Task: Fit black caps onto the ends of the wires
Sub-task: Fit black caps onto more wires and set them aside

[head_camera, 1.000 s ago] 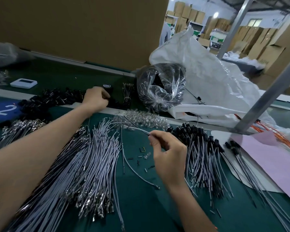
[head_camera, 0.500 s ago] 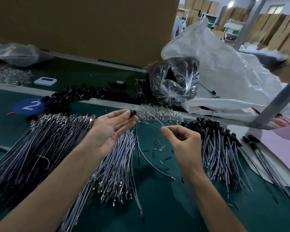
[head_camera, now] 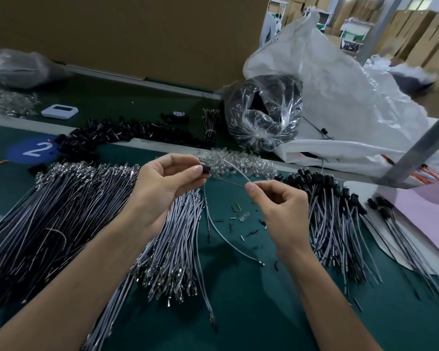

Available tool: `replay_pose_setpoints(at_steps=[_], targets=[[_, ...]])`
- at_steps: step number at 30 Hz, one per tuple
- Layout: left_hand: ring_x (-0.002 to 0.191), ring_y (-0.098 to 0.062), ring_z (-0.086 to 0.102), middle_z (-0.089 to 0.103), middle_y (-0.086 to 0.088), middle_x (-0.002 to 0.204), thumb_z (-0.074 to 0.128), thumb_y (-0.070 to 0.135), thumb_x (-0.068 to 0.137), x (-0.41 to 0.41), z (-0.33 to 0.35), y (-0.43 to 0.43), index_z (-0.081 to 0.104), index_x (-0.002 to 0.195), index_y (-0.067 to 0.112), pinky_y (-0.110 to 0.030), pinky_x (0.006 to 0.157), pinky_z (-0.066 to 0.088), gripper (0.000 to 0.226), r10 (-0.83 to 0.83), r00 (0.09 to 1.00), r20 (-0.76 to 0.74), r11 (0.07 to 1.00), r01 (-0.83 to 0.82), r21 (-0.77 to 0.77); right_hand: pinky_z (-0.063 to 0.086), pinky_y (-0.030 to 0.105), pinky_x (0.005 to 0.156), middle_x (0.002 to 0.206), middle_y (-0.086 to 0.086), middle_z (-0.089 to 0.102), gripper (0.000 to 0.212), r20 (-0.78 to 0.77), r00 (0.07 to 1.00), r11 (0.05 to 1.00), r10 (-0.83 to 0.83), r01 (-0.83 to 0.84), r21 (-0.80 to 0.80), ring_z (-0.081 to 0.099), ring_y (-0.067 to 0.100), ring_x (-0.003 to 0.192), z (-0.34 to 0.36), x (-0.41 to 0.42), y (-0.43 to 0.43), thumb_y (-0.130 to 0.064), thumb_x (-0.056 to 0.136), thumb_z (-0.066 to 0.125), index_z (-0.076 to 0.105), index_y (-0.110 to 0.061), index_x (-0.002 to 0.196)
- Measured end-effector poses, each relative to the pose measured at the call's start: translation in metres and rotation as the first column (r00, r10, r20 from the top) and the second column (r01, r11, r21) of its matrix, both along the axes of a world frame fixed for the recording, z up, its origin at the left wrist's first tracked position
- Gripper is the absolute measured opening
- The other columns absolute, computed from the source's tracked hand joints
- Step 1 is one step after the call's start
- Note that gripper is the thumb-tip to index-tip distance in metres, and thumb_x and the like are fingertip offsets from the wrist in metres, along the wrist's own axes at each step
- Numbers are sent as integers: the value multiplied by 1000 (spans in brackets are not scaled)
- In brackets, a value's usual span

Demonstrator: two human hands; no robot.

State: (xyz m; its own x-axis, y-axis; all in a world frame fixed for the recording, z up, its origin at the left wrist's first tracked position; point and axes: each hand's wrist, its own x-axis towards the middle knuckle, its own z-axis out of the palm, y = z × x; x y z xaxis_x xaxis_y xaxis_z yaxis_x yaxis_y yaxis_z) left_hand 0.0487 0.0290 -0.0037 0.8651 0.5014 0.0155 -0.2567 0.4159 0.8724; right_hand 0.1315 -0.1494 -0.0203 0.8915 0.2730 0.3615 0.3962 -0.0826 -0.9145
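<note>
The job looks well under way but far from over. To the right of the desk (head_camera: 238,312) lies a fan of finished wires (head_camera: 335,224), each with a black head at its far end, while a much larger heap of bare wires (head_camera: 74,211) with shiny metal tips spreads across the left and middle, so I'd judge more is left than done. Above the middle of the desk the left hand (head_camera: 167,183) pinches one black cap (head_camera: 206,170) between thumb and forefinger, and the right hand (head_camera: 279,206) pinches the thin end of a single wire (head_camera: 238,171) just beside it, its other fingers curled in. The tip is at the cap's mouth; whether it has entered I cannot tell. A loose ridge of spare caps (head_camera: 117,133) lies along the far edge, in no container. Behind it a knotted clear bag (head_camera: 264,112) bulges with dark parts, too wrapped to name. A big white sack (head_camera: 340,97) slumps next to it, its contents hidden. A grey bag (head_camera: 18,67) lies far left.
</note>
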Motion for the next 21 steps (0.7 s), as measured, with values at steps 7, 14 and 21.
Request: replay_pose_setpoints(at_steps=[7,14,21], targets=[[85,-22,74,76,-7,89,74,7,64,-1,1,-7,69,96,8,-21,73,57,33,12,1000,29,988,-16,156,40,15,53,56,-15,58,10,-14,1000,998,-9,10,68,46,1,53,-1,-2,2,-22,85,75,75,-19,76],[88,-21,74,76,-10,92,77,8,63,0,-2,-16,67,102,8,-23,75,58,41,-50,999,-15,959,53,279,40,16,53,59,-13,62,8,20,998,997,61,-62,41,48,1,54,-4,-9,8,-17,85,75,75,-16,77],[78,-19,73,76,-13,90,73,13,67,0,-4,-21,75,83,7,-23,64,58,17,-125,992,-28,988,127,85,47,21,60,66,-9,69,6,102,994,999,42,-43,10,59,5,61,-4,-12,10,-10,82,77,77,-16,80]])
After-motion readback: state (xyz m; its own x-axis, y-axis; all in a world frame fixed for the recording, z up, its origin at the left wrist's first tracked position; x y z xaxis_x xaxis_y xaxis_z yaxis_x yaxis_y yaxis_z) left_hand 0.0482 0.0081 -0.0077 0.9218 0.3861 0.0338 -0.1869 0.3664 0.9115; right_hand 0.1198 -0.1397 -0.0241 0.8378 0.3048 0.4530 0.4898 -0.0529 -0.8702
